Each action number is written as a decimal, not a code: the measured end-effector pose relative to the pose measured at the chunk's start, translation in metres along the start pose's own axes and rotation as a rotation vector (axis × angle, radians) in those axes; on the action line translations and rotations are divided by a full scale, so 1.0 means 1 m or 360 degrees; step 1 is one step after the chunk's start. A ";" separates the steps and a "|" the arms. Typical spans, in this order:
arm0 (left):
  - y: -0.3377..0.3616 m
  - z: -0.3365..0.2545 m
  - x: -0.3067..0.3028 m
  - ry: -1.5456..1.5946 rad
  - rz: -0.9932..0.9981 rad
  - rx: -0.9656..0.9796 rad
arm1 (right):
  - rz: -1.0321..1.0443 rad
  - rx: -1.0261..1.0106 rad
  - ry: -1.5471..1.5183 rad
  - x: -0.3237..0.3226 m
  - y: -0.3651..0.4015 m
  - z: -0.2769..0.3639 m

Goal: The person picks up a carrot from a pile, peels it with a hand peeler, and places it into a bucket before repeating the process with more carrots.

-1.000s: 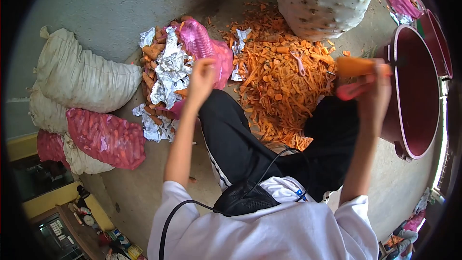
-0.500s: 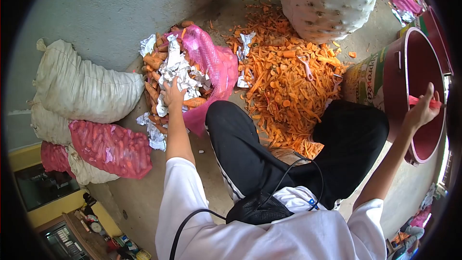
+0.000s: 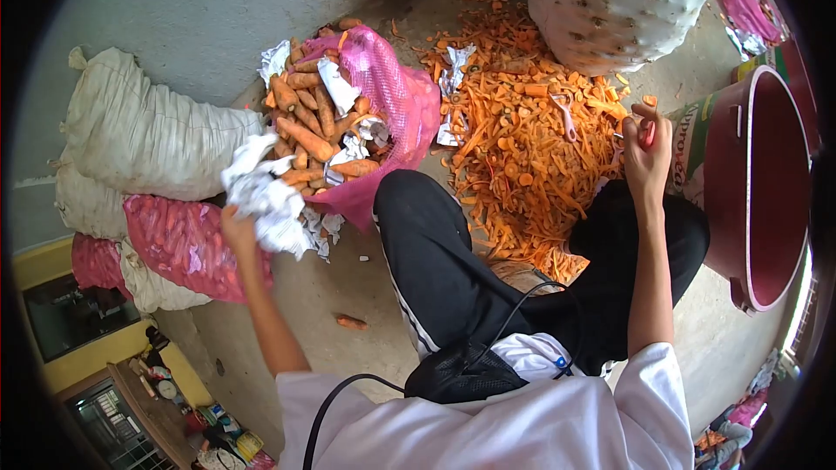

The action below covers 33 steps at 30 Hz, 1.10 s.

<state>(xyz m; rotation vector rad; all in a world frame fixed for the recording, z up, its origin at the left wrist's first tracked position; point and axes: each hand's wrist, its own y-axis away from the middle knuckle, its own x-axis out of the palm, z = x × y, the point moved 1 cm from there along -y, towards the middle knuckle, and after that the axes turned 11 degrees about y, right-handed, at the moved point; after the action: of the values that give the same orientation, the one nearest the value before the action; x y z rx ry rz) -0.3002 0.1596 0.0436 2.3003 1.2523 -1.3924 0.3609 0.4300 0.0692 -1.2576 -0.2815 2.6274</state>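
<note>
On grey concrete floor (image 3: pixel 322 352), beside grey wall (image 3: pixel 183 13): whole carrots (image 3: pixel 305 135), heaped at the open mouth of a pink net bag (image 3: pixel 401 96). Tapered, thick to slender; dull orange with brownish patches, skins on, partly covered by paper scraps (image 3: pixel 338 87). Gripping crumpled paper (image 3: pixel 266 196) with left hand (image 3: pixel 239 228), just beside the heap, blurred. Closed around a red handle (image 3: pixel 647 134) with right hand (image 3: pixel 649 157), near bright-orange peelings (image 3: pixel 522 157). Mixed with cut rounds; topped by a pink peeler (image 3: pixel 566 118). To the right, maroon tub (image 3: pixel 730 209).
</note>
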 end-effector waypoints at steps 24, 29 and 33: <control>-0.039 -0.143 0.249 -0.0413 0.0548 -0.0344 | 0.0471 0.0263 0.0041 0.043 0.021 -0.041; -0.054 -0.120 0.233 0.0057 0.0979 -0.0583 | 0.0595 0.0328 0.0039 0.043 0.023 -0.035; -0.041 -0.094 0.203 0.1465 0.1193 -0.1363 | 0.0568 0.0256 0.0015 0.048 0.025 -0.037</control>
<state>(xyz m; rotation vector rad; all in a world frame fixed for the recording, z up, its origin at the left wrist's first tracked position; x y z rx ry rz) -0.2263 0.3503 -0.0558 2.2813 0.6946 0.4432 0.3582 0.4223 0.0045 -1.3725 0.1712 2.8616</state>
